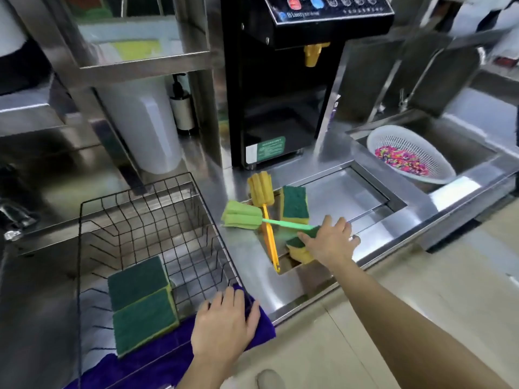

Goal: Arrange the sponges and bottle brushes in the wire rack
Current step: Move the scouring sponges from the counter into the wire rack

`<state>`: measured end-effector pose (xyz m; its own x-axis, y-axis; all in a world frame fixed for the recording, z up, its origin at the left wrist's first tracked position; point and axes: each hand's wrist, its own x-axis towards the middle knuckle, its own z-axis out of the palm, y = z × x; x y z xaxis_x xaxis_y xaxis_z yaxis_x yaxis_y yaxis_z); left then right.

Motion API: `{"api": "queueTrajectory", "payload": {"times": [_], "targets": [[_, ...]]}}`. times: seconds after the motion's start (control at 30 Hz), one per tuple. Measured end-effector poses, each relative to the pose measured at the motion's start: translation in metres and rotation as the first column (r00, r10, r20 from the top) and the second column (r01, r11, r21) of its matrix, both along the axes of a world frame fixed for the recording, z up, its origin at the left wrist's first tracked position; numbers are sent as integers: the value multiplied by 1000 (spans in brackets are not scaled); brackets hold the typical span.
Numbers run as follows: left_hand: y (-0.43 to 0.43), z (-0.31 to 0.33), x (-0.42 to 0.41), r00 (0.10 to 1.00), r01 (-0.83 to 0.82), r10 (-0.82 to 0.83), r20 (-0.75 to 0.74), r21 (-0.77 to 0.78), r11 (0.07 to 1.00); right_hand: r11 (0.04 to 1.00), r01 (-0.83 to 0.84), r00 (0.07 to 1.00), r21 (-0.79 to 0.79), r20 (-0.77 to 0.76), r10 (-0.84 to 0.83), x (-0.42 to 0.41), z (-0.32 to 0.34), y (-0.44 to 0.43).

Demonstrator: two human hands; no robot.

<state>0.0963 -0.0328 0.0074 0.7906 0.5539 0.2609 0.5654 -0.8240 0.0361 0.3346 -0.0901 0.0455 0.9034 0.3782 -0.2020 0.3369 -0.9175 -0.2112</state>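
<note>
Right hand point(331, 242) fingers curled on green brush point(244, 219) handle end, left hand point(224, 327) flat, fingers spread, at wire rack point(168, 214).

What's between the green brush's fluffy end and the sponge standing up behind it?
In the head view, the yellow bottle brush lies between the green brush's head and the upright sponge.

- The black dispenser machine point(280, 80) at the far centre bears a blurred brand on its control panel point(328, 7), starting "Blan"; the rest is unclear.
- A green label point(271, 148) low on the machine's front carries print too small to read.
</note>
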Motion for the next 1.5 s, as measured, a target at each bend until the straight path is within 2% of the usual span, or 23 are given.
{"api": "queueTrajectory", "payload": {"times": [0.1,0.23,0.37,0.4,0.57,0.67,0.77,1.0,1.1,1.4,1.5], "targets": [[0,2,0,1000,17,-17,26,6,1000,986,167,972,5,-171,-164,1,-2,-2],[-1,1,-2,1000,22,-22,21,7,1000,990,140,976,-16,-166,-140,2,5,2],[1,4,-7,1000,27,-27,13,-8,1000,934,263,908,242,-388,-155,7,20,6],[2,4,-11,999,31,-31,12,-9,999,914,270,904,302,-407,-132,9,25,7],[14,0,-41,1000,16,-17,27,24,1000,872,138,951,469,-308,15,7,54,23],[23,-1,-62,996,-37,29,79,93,995,756,163,921,634,-372,114,-7,67,43],[30,-4,-82,988,-107,89,126,149,983,672,175,894,720,-402,198,-25,70,70],[33,-11,-118,940,-305,265,217,183,934,688,67,810,722,-442,385,-86,54,128],[32,-20,-132,903,-410,363,229,209,888,710,-21,715,704,-486,503,-136,36,165],[37,-15,-109,917,-333,262,300,218,917,720,316,531,618,-744,406,-135,5,204],[34,-19,-113,917,-339,271,292,219,915,732,339,548,591,-756,357,-146,-10,217]]}}
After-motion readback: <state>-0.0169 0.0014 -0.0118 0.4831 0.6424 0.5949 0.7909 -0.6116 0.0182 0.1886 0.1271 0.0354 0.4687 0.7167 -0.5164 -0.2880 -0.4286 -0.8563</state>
